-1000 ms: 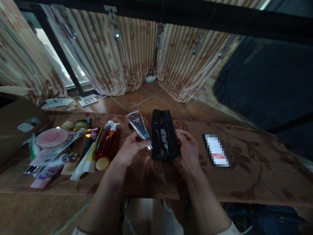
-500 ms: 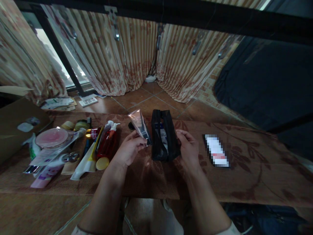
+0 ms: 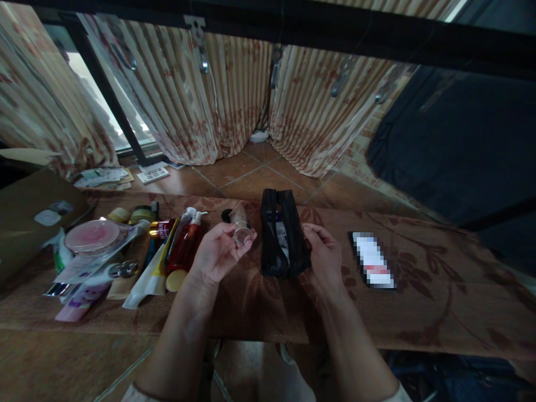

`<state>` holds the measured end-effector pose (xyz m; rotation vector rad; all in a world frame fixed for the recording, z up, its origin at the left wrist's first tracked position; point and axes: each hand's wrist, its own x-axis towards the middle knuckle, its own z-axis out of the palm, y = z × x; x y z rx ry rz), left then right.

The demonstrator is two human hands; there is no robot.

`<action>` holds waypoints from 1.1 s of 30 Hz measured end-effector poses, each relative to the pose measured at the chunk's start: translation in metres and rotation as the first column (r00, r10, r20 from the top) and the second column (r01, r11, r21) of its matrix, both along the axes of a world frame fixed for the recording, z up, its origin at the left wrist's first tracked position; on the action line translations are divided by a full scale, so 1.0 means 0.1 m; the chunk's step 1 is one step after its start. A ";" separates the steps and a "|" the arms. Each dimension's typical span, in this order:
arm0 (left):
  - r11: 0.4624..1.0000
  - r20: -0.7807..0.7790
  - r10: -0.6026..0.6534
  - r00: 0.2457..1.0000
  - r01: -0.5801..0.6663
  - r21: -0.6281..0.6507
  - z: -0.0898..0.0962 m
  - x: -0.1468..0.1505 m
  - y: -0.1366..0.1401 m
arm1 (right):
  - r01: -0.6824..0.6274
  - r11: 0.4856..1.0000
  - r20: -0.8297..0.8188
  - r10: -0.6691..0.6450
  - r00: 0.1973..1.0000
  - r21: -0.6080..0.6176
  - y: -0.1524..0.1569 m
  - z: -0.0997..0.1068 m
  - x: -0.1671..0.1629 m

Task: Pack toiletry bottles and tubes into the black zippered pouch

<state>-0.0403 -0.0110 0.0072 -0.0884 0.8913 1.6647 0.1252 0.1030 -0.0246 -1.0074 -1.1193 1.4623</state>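
My left hand (image 3: 218, 250) is closed around a shiny pinkish cosmetic tube (image 3: 240, 223), its round end tipped toward me. Just to the right, a black zippered pouch (image 3: 295, 240) stands on the cloth with its top opening apart. Inside it a white-and-blue item (image 3: 280, 231) partly shows. The fingers of my right hand (image 3: 324, 251) pinch the pouch's right side. A small dark round item (image 3: 226, 215) lies behind the tube, partly covered.
Left of my hands lie several toiletries: a red pump bottle (image 3: 186, 237), a white-yellow tube (image 3: 153, 273), a pink round container (image 3: 92, 235). A cardboard box (image 3: 33, 218) stands farther left. A phone (image 3: 373, 261) lies at right on the brown patterned cloth (image 3: 439, 290).
My left hand has turned the tube, so its round end now faces me and its body is foreshortened. My right hand keeps its hold on the pouch.
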 end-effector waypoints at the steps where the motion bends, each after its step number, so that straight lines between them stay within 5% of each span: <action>1: 1.000 0.003 -0.001 1.000 0.001 0.008 0.00 0.00 0.00 | -0.003 1.000 -0.002 0.003 1.000 0.003 0.00 0.00 0.00; 10: 0.987 0.087 0.001 0.996 -0.015 0.159 0.02 -0.02 -0.03 | 0.011 1.000 -0.019 -0.011 1.000 0.017 0.01 -0.03 0.00; 33: 0.987 0.145 0.089 0.985 -0.107 0.119 0.06 0.02 0.01 | -0.003 1.000 -0.002 0.003 1.000 -0.010 -0.01 0.00 0.00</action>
